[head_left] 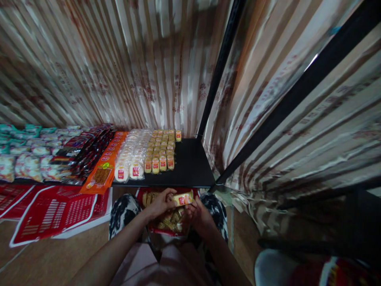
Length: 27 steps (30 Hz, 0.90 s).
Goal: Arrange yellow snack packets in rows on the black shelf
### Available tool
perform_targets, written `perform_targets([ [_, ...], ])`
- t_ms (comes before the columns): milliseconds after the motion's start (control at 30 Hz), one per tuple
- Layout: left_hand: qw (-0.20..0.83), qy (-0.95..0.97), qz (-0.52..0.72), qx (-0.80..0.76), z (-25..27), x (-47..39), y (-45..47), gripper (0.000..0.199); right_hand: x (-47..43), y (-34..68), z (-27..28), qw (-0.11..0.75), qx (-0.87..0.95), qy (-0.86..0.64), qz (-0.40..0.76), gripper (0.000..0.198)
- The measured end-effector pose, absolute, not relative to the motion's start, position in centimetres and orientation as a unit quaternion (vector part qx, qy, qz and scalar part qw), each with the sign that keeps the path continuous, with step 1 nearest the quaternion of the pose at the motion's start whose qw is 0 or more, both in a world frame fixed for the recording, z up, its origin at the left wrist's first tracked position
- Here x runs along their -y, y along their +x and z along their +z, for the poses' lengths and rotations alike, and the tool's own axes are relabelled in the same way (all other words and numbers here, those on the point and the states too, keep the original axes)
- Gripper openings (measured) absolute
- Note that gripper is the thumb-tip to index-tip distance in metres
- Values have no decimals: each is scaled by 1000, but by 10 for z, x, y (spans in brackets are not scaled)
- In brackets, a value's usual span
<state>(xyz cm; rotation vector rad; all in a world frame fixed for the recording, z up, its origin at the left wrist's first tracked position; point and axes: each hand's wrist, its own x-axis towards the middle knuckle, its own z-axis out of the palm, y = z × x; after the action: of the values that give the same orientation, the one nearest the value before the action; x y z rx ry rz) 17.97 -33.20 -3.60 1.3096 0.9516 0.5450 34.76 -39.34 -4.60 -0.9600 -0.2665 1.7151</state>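
Curtain [133, 59], pleated and printed: largest item, hung behind and to the right of the shelf, presumably as a screen. Black post [218, 71] rises at the shelf's rear corner, probably as its support.

Shelf [192, 167]: black, low, directly ahead of the seated person. Stock runs along it by kind, likely so each sort reads as its own block. From the left: green packs [31, 129] behind white ones, dark bags [85, 149] leaning in an overlapping stack, an orange bag [102, 167] laid flat with its near end over the front edge, then round white packs [133, 155] and yellow packs [160, 153] in files running front to back. Front labels face the person, presumably for reading. One lone pack [178, 136] stands at the back right of the yellow block.

Red sheets [56, 214]: on the floor at left, overlapping, partly beneath the shelf edge.

Box [159, 230]: red, between the knees, holding more wrapped packs; that spot probably keeps it within easy reach.

Packet [182, 199]: yellow, label up, held over the box. Left hand [162, 203] pinches its left end; right hand [201, 214] has its fingers closed on the right end. The two-ended grip likely steadies it level. Exact fingertip contact on the right: too dim to tell.
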Motion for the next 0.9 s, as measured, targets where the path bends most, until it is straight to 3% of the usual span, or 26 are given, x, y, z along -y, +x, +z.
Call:
perform_targets([
  [100, 698, 524, 259, -413, -42, 342, 190, 39, 387, 346, -32, 578, 89, -412, 699, 31],
  [300, 676, 458, 361, -451, -40, 340, 214, 34, 373, 344, -27, 567, 262, -525, 577, 39],
  [567, 656, 458, 347, -489, -29, 315, 239, 26, 340, 352, -40, 594, 333, -578, 450, 37],
  [800, 457, 557, 356, -595, -22, 282, 264, 38, 277, 374, -34, 627, 335, -577, 403, 29],
  [900, 440, 584, 371, -573, -16, 266, 280, 37, 241, 386, -37, 627, 352, -582, 380, 25],
])
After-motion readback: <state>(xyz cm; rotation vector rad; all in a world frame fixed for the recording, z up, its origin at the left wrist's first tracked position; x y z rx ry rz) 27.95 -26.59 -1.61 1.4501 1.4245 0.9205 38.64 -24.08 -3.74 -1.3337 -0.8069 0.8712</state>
